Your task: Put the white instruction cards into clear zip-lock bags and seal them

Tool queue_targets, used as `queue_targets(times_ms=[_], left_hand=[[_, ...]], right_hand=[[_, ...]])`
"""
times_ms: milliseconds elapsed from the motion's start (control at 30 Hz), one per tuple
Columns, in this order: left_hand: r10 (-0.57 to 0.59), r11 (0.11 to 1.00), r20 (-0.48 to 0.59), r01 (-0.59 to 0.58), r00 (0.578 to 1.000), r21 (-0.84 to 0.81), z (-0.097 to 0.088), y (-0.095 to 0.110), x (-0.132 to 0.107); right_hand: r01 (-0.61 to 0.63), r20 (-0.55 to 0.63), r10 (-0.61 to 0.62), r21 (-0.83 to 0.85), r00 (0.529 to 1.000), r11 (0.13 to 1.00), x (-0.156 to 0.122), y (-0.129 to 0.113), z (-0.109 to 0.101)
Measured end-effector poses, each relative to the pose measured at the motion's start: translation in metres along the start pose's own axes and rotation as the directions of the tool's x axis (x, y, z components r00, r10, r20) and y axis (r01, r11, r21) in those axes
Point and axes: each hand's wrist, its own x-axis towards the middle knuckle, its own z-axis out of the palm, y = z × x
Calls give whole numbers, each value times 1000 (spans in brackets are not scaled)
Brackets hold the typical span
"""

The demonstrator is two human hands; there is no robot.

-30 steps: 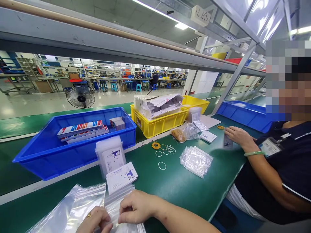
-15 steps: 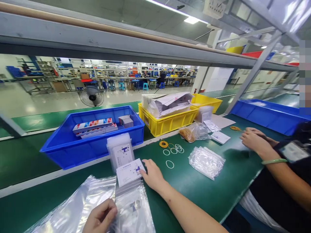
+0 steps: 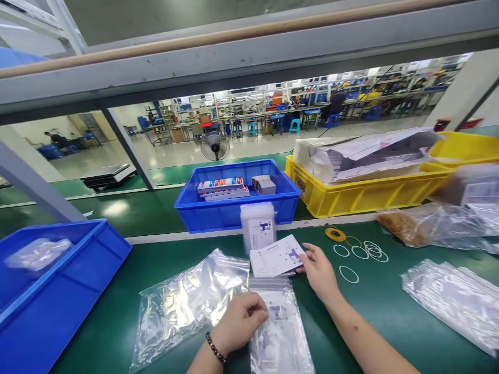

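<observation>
My right hand (image 3: 317,269) pinches the right edge of a white printed card (image 3: 278,254) with purple artwork, thumb on top. That card lies over more cards, just in front of an upright bagged stack of cards (image 3: 260,231). My left hand (image 3: 242,318), with a beaded bracelet, is closed in a pinch above the left edge of a clear zip bag (image 3: 278,332); whatever its fingertips hold is hidden. Printed cards show through that bag. Left of it, flat clear zip bags (image 3: 187,301) lie on the green table (image 3: 105,311).
White rings (image 3: 349,274) and yellow rubber bands (image 3: 335,234) lie to the right, before a clear bag pile (image 3: 452,301). Behind stand a blue bin (image 3: 234,210) with boxes and a yellow bin (image 3: 351,200) with papers. Another blue bin (image 3: 74,291) is at left.
The view has swung left, bringing the left blue bin in and putting the neighbouring person out of view. My right hand now grips the top card's edge, and the cards look slightly fanned.
</observation>
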Motion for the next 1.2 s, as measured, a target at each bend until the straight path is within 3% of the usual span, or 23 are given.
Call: queue_targets(times_ms=[100, 200, 333, 467, 667, 733, 767, 833, 900, 967, 1033, 1200], left_hand=[[35, 999, 35, -34, 999, -21, 0, -1, 1], [56, 996, 51, -52, 997, -66, 0, -2, 1], [26, 976, 3, -25, 1000, -218, 0, -4, 3], [-25, 923, -24, 14, 999, -385, 3, -6, 3], [-9, 911, -72, -21, 997, -412, 5, -7, 2], [19, 928, -88, -50, 996, -368, 5, -6, 2], [31, 934, -103, -65, 994, -351, 5, -6, 1], [48, 937, -132, -91, 990, -338, 6, -4, 1], [62, 933, -155, -112, 986, -342, 7, -3, 1], [73, 931, -183, -132, 980, -339, 8, -2, 1], [42, 919, -192, -113, 981, -378, 9, -2, 2], [-150, 790, -93, 62, 984, -610, 9, -2, 5]], right_hand=[[-36, -4, 37, 138, 999, 990, -6, -10, -1], [-69, 75, 55, 204, 996, 976, -16, -21, -1], [-109, 223, 61, 212, 973, 971, -23, -32, -2], [-129, 289, 65, 207, 955, 970, -21, -36, -5], [-118, 329, 50, 189, 943, 975, -20, -32, -8], [-71, 447, 2, 137, 894, 988, -23, -33, -8], [-19, 540, -40, 102, 840, 995, -26, -35, -7], [123, 733, -125, 57, 668, 991, -32, -40, -5], [231, 849, -177, 67, 497, 971, -38, -45, -2], [264, 892, -182, 74, 415, 962, -42, -48, 1], [248, 894, -154, 50, 420, 968, -45, -49, 4], [87, 850, -33, -15, 526, 996, -44, -44, 5]])
